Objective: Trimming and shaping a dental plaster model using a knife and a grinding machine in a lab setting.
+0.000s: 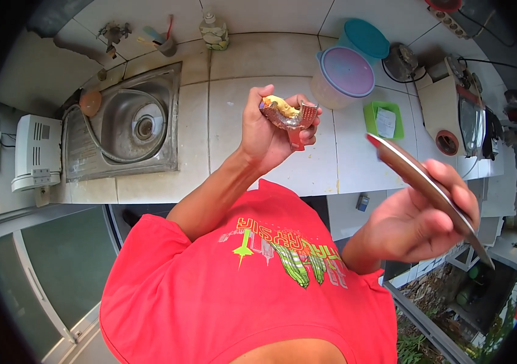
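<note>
My left hand (pixel 259 138), raised over the tiled counter (pixel 240 176) near its middle, grips a metal tool (pixel 306 114) with a perforated plate and a red lower part. A lumpy yellow mass (pixel 281 106) sits in the tool. My right hand (pixel 419 218), nearer to me on the right, grips a long flat object (pixel 404 167) seen edge-on, brown with a pale rim and red at its far end; exactly what it is I cannot tell. The two hands are apart.
A steel sink (pixel 170 91) with a hose is at left, beside a white appliance (pixel 35 148). Behind stand a bottle (pixel 214 33), a clear tub with purple lid (pixel 325 85) and a teal-lidded container (pixel 363 37). A green tray (pixel 370 121) and a white machine (pixel 437 100) are at right.
</note>
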A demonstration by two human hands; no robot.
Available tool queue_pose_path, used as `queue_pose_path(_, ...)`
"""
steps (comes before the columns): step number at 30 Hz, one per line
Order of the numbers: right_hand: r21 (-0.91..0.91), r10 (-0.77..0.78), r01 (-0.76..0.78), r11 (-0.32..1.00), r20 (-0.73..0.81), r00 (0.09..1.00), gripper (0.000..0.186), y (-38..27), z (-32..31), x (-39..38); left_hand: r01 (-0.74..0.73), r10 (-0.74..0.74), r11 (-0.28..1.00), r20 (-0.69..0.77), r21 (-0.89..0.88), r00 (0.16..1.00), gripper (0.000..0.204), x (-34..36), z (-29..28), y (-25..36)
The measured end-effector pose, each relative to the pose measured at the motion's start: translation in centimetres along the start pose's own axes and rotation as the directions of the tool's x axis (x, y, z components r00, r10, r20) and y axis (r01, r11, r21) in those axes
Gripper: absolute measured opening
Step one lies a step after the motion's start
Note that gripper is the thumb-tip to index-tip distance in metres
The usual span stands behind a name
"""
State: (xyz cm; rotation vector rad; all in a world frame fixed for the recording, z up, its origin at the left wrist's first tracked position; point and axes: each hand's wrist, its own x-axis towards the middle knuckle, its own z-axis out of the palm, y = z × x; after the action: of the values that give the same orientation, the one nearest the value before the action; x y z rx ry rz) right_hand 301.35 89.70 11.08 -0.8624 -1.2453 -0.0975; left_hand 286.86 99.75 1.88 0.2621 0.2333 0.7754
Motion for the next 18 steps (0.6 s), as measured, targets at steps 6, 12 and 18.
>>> queue_pose_path(6,-0.021,0.146,-0.151,0.988,0.415,0.898,0.026,4.1,2.9,-4.3,-0.02,0.023,0.998,-0.054,0.062,0.998,0.052,0.0,0.6,-0.5)
queue_pose_path(12,0.175,-0.114,0.149,0.973,-0.194,0.974,0.025,-0.5,1.9,-0.2,0.001,-0.001,0.998,0.007,0.055,1.0,0.057,-0.4,0.7,-0.2)
queue_pose_path(18,0.094,0.249,-0.295,0.951,0.335,0.909,0.035,2.2,2.2,-3.2,-0.031,0.034,0.998,-0.053,0.054,0.998,0.058,0.3,0.1,0.4)
